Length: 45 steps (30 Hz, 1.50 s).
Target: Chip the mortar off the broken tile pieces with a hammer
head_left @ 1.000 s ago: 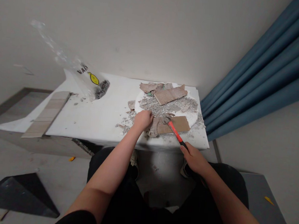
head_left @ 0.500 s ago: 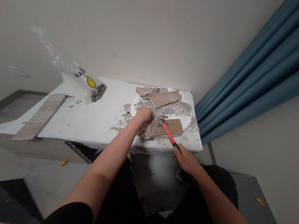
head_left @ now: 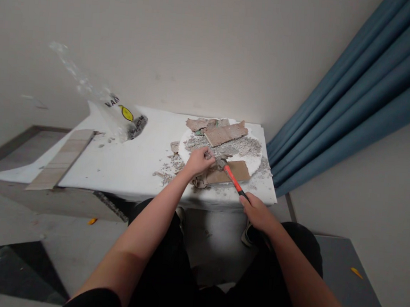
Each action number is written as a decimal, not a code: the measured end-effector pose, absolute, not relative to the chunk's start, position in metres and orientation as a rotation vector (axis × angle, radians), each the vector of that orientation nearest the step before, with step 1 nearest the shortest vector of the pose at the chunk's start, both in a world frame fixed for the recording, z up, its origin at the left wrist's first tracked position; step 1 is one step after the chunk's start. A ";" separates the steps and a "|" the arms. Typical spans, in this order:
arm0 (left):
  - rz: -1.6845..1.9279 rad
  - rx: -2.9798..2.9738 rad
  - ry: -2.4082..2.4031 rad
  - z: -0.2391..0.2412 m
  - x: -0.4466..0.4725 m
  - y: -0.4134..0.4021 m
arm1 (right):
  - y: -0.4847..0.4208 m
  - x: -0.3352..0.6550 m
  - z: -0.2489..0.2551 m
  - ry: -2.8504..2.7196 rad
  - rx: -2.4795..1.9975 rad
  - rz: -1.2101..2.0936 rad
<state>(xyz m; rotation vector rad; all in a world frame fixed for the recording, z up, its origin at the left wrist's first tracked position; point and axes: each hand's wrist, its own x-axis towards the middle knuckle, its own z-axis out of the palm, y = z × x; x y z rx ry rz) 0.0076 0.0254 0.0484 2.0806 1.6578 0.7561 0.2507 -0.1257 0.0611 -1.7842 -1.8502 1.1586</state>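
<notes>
Slightly shifted since a moment ago, the left hand (head_left: 197,161) now curls its fingertips right beside the head of the hammer (head_left: 233,179), over grey rubble (head_left: 226,148); whether it grips a fragment is unclear. The right hand (head_left: 259,214) clasps the red handle's end. The hammer head rests on a brown tile piece (head_left: 238,168) on the white table (head_left: 129,159).

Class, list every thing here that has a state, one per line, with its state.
Left hand: curled, on the rubble.
Right hand: closed round the hammer handle.
Hammer: head down among the rubble.
Tile: broken, flat on the disc.
Rubble: crushed, spread over disc and table.
Bag: propped against the wall.
Plank: whole, at the table's left edge.
Curtain: hanging in folds.
</notes>
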 end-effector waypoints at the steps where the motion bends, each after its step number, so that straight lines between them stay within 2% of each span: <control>1: 0.761 2.077 1.611 0.046 0.012 0.019 | -0.125 0.253 0.062 -1.835 -1.791 1.145; 11: 0.971 1.939 1.586 0.027 0.016 0.012 | -0.116 0.268 0.062 -1.752 -1.909 1.027; 27: 0.610 2.144 1.788 0.026 0.008 0.016 | -0.112 0.266 0.058 -1.796 -1.915 1.007; 33: 0.582 2.057 1.757 0.031 0.007 0.025 | -0.112 0.266 0.060 -1.804 -1.929 1.016; 40: 0.532 2.214 1.643 0.032 0.001 0.025 | -0.113 0.266 0.059 -1.810 -1.920 1.010; 45: 0.664 2.171 1.545 0.025 0.002 0.021 | -0.113 0.267 0.058 -1.825 -1.920 1.001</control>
